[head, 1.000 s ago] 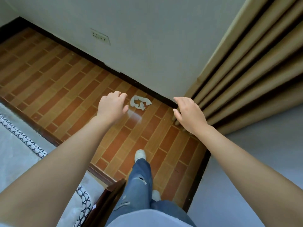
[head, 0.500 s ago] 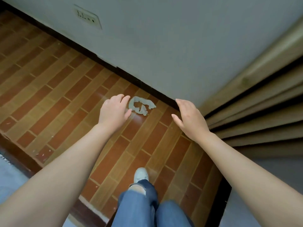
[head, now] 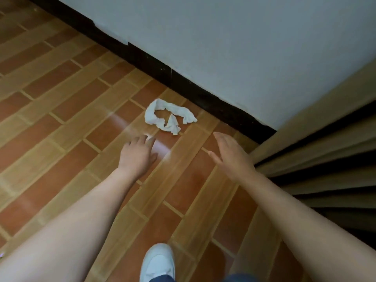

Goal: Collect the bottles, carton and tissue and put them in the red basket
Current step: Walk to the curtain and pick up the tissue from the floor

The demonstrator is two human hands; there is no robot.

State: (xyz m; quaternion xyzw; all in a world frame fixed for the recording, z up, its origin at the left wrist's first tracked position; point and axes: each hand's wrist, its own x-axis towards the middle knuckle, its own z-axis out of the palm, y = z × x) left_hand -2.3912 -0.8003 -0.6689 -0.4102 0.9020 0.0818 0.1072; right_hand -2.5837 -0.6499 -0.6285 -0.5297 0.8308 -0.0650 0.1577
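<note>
A crumpled white tissue [head: 169, 117], twisted into a loose ring, lies on the brick-patterned floor close to the black skirting board. My left hand [head: 138, 154] hovers just below and left of it, fingers loosely spread, holding nothing. My right hand [head: 231, 154] is stretched out flat to the right of the tissue, palm facing inward, also empty. Neither hand touches the tissue. No bottles, carton or red basket are in view.
A pale wall [head: 223, 41] with black skirting [head: 183, 84] runs diagonally behind the tissue. Beige pleated curtains [head: 325, 159] hang at the right. My white shoe [head: 157, 261] stands on the floor at the bottom centre.
The view has come closer to the floor and the tissue looks larger. Both hands have dropped lower in the frame, below the tissue, and the wall socket has left the view.
</note>
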